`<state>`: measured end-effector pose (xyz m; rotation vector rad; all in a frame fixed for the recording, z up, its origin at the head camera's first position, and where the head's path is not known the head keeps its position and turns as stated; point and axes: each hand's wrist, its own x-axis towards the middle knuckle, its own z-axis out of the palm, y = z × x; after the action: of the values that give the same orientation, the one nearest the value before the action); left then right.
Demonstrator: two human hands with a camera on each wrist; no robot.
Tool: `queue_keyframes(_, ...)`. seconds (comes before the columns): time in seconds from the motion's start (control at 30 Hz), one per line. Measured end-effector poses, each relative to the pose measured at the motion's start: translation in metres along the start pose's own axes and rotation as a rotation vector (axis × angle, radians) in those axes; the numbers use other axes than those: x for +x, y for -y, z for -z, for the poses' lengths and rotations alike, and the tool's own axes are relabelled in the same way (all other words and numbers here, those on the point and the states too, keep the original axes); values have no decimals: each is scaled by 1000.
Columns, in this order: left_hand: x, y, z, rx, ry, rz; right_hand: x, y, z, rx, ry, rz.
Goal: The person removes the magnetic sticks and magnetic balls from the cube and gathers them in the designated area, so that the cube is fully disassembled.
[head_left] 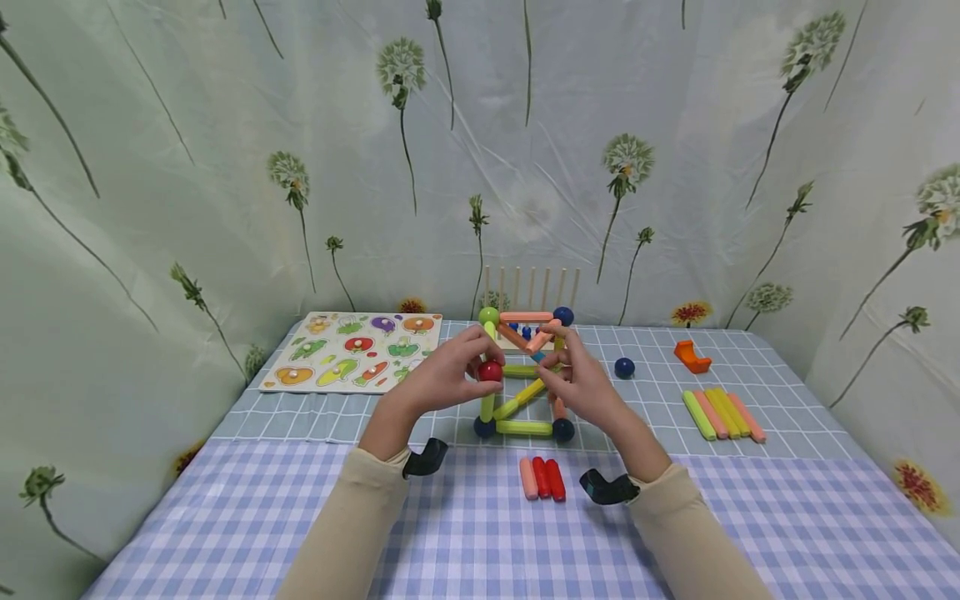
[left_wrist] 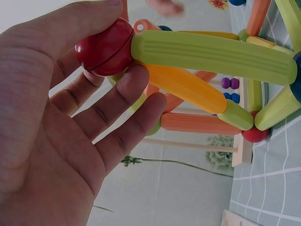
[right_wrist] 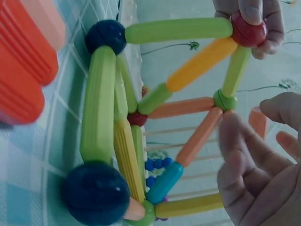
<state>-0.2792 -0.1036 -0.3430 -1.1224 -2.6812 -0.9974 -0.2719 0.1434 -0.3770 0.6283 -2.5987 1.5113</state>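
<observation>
A frame of magnetic rods and balls stands in the middle, with a green rod [right_wrist: 178, 30] running up to a red ball [head_left: 491, 372]. My left hand [head_left: 453, 367] pinches that ball between thumb and fingers, its other fingers spread below in the left wrist view. At the frame's right side, my right hand [head_left: 581, 379] holds a loose salmon-orange rod [head_left: 542, 337] at the fingertips, one end aimed leftward. Behind it, another orange rod [right_wrist: 200, 136] joins a blue rod [right_wrist: 164, 181] as a diagonal. Dark blue balls [head_left: 563, 430] form the near base corners.
Three short rods [head_left: 542, 478] lie in front of the frame. To the right are a dark blue ball [head_left: 624, 367], several rods side by side [head_left: 723, 415] and an orange curved block [head_left: 692, 357]. A vegetable puzzle board [head_left: 352, 352] lies at the left; a wooden peg rack [head_left: 531, 287] stands behind.
</observation>
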Motion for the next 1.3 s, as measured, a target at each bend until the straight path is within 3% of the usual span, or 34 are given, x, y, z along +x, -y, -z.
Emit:
queue_keyframes(0.17, 0, 0, 0, -7, 0, 4, 0, 0, -3, 58, 72, -37)
queue_keyframes(0.33, 0, 0, 0, -20, 0, 1, 0, 0, -4, 44, 50, -53)
queue_keyframes(0.73, 0, -1, 1, -14, 10, 21, 2, 2, 3, 6, -284, -142)
queue_keyframes(0.97, -1, -2, 1, -9, 4, 16, 3, -2, 12, 24, -417, -183)
queue_keyframes(1.13, -1, -3, 1, -13, 6, 29, 3, -8, 18, 40, -401, -222)
queue_keyframes(1.3, -1, -3, 1, -44, 9, 23, 5, -19, 22, -49, -317, -315)
